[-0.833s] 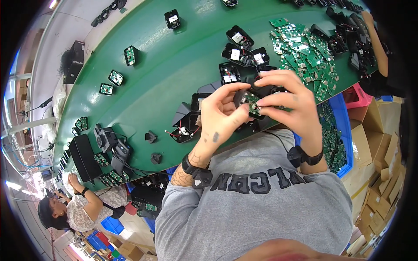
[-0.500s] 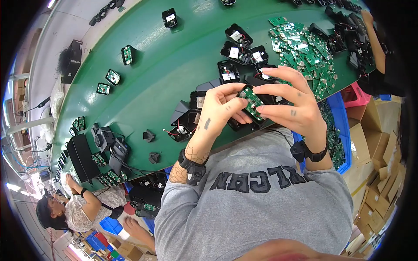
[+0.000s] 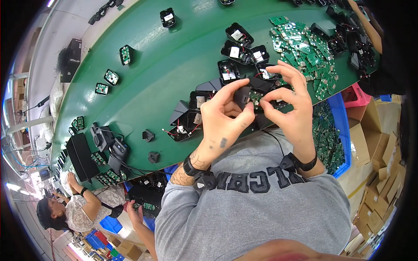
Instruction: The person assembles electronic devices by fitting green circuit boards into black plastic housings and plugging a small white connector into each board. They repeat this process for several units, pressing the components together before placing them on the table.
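Note:
Close in front of me, my left hand [image 3: 226, 117] grips a small black plastic housing [image 3: 241, 97] between thumb and fingers, its side turned toward me. A green circuit board [image 3: 255, 100] sits at the housing's open face. My right hand [image 3: 291, 104] pinches with thumb and index finger at the board's right edge, the other fingers raised. How far the board sits inside the housing is hidden. Beyond and beside my hands stand several open black housings [image 3: 228, 71] with white parts and red wires.
A heap of loose green boards [image 3: 300, 45] lies on the green table [image 3: 174, 65], far right. Board-fitted housings [image 3: 126, 55] stand at left. A blue bin [image 3: 345, 150] of boards and cardboard boxes [image 3: 374, 195] are at right. Another person [image 3: 89, 204] works at lower left; another's forearm [image 3: 368, 26] reaches in upper right.
The housing has turned in my left hand, so the board's face shows less. My right fingers have drawn into a pinch. At lower left, another person's hand has moved up to the black parts.

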A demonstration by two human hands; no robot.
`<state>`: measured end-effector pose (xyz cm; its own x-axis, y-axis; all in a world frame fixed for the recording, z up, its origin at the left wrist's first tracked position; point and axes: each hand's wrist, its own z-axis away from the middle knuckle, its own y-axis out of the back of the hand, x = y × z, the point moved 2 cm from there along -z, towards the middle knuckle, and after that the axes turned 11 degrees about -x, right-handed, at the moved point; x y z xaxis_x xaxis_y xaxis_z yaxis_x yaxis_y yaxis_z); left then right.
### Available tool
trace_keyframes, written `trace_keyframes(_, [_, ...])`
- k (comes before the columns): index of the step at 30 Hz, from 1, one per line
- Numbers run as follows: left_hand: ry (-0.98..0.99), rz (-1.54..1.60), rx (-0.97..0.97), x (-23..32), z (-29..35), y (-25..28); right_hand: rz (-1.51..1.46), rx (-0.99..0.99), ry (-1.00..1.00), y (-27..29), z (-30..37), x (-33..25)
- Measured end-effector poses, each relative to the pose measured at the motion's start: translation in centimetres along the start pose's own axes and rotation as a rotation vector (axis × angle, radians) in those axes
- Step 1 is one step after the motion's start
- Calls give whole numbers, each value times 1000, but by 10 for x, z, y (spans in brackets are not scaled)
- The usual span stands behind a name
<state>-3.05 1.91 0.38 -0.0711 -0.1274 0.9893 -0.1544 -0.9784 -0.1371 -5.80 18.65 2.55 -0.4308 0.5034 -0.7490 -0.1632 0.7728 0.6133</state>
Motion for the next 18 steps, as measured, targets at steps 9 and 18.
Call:
trace_keyframes(9, [-203, -288, 122, 6, 3, -4, -228, 117, 91, -25, 5, 14])
trace_keyframes(18, [-268, -196, 214, 13, -7, 4, 93, -13, 241, -30, 6, -14])
